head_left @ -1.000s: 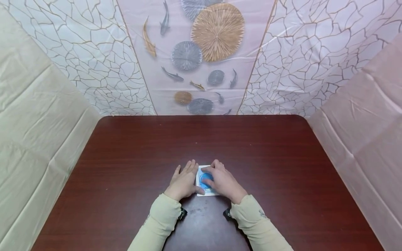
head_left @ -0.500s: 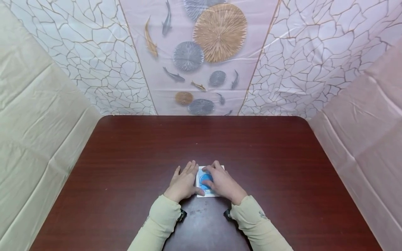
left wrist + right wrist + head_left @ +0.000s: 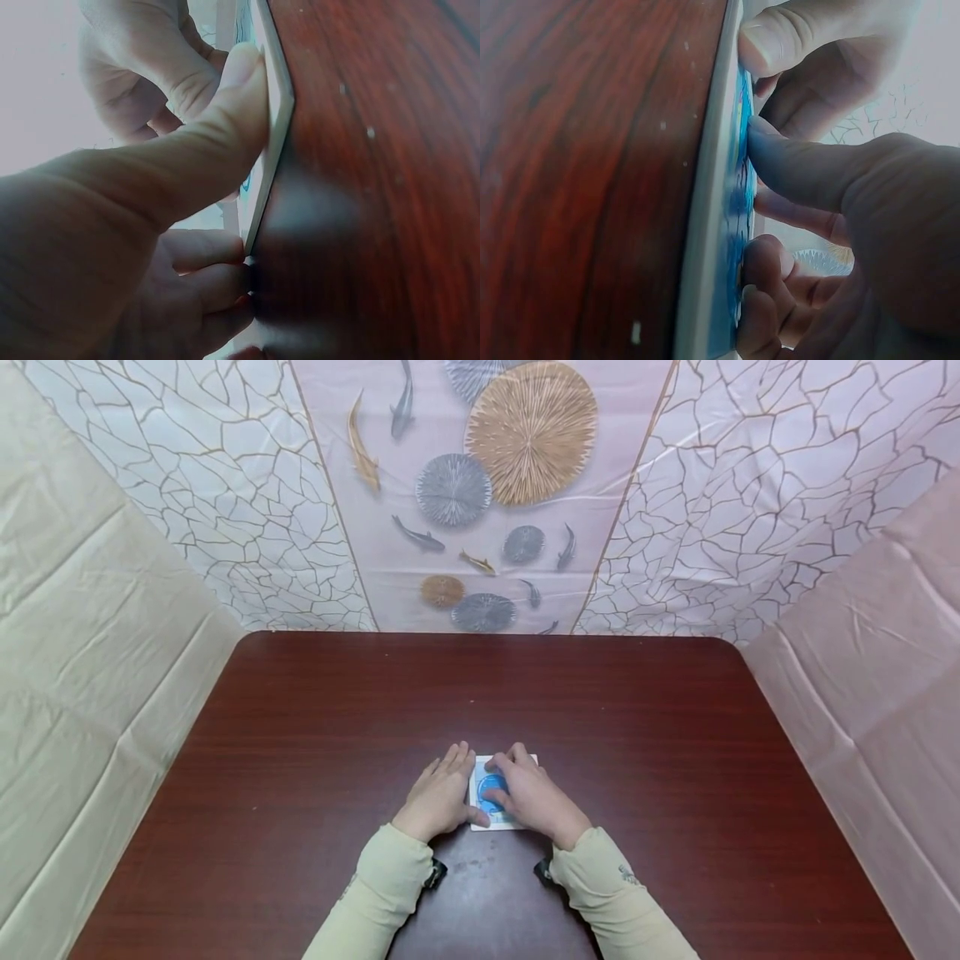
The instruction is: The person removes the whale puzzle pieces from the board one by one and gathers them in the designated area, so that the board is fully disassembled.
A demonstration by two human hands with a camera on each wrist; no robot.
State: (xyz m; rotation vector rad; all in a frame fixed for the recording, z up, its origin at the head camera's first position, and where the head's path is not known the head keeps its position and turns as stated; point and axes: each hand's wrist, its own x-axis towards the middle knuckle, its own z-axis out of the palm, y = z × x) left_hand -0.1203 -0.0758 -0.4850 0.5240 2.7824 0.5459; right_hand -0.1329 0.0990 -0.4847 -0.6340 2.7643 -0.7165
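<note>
The left forearm (image 3: 367,897) and right forearm (image 3: 626,902) slant inward from the near side. The left hand (image 3: 441,795) lies back upward, fingers extended toward the far side, left thumb (image 3: 477,817) reaching right. The right hand (image 3: 534,795) arches, fingers bent, right thumb (image 3: 495,796) pointing left.

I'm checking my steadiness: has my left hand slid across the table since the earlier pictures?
No: judged against the far edge of the table, the left hand shows no clear slide in any direction.

Pale yellow sleeves (image 3: 389,874), dark right-cuff print (image 3: 627,874), black wrist pieces (image 3: 436,873).
</note>
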